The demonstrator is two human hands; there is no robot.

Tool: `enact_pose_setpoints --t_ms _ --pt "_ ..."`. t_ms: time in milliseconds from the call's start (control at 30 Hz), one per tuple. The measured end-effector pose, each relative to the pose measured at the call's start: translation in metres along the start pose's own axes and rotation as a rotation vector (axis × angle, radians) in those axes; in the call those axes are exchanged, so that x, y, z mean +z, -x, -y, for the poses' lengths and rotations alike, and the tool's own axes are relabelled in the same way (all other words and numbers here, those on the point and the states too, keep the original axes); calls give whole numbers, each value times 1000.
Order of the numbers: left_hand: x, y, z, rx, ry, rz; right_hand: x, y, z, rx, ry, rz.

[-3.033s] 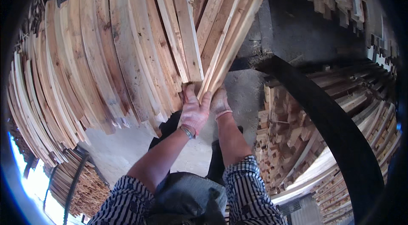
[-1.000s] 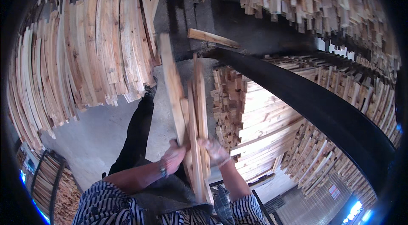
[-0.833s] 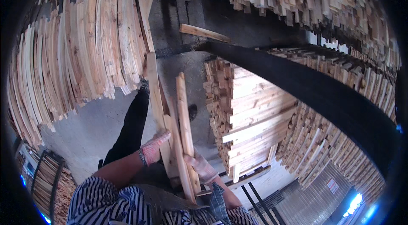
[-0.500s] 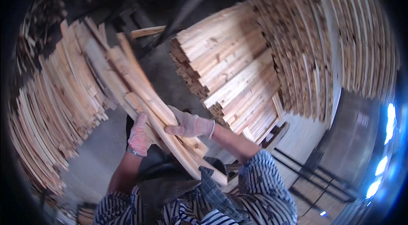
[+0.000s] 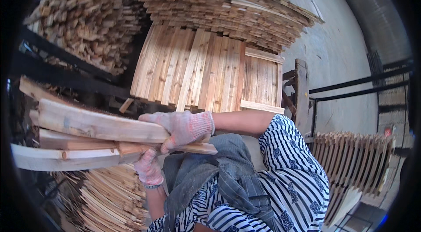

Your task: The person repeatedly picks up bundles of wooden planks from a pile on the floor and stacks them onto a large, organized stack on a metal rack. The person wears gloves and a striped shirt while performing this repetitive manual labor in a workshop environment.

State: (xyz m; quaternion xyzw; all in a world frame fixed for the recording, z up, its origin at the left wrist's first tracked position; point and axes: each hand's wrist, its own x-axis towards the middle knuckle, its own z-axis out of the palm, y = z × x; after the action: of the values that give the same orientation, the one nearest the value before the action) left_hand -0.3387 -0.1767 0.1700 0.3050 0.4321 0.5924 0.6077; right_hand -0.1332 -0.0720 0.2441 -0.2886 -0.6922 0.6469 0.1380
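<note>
Several wooden boards (image 5: 98,127) lie across my two hands in a loose, fanned bundle that reaches out to the left. My right hand (image 5: 186,127), in a pale pinkish work glove, is closed over the near end of the upper boards. Below it my left hand (image 5: 149,170), gloved the same way, grips the lower boards (image 5: 83,157) from underneath. The left palm is hidden behind the wood. A short board end (image 5: 199,148) sticks out to the right past my right hand.
Ahead lies a flat stack of planks (image 5: 188,67), with a tall lumber pile (image 5: 219,8) behind it. Another pile (image 5: 94,21) fills the far left. Black rails (image 5: 359,85) and a wooden post (image 5: 301,87) stand at right. Curved-looking slats (image 5: 114,194) lie lower left.
My view has swung round, so the plank stack now lies straight ahead. The held boards, earlier slanting away ahead of me, now point left. Both hands keep hold of them.
</note>
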Motion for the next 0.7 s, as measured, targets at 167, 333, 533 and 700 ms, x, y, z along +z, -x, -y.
enact_pose_setpoints --t_ms 167,333,533,700 --pt "53 -67 -4 12 -77 143 -24 37 -30 -378 78 -492" --pt "133 -144 -15 140 -151 409 -60 59 -33 -454 443 -1051" --pt "157 -224 5 -451 -79 637 -76 34 -87 -525 547 -1465" --pt "133 -285 102 -480 -601 1028 -70 39 -232 106 227 -1103"
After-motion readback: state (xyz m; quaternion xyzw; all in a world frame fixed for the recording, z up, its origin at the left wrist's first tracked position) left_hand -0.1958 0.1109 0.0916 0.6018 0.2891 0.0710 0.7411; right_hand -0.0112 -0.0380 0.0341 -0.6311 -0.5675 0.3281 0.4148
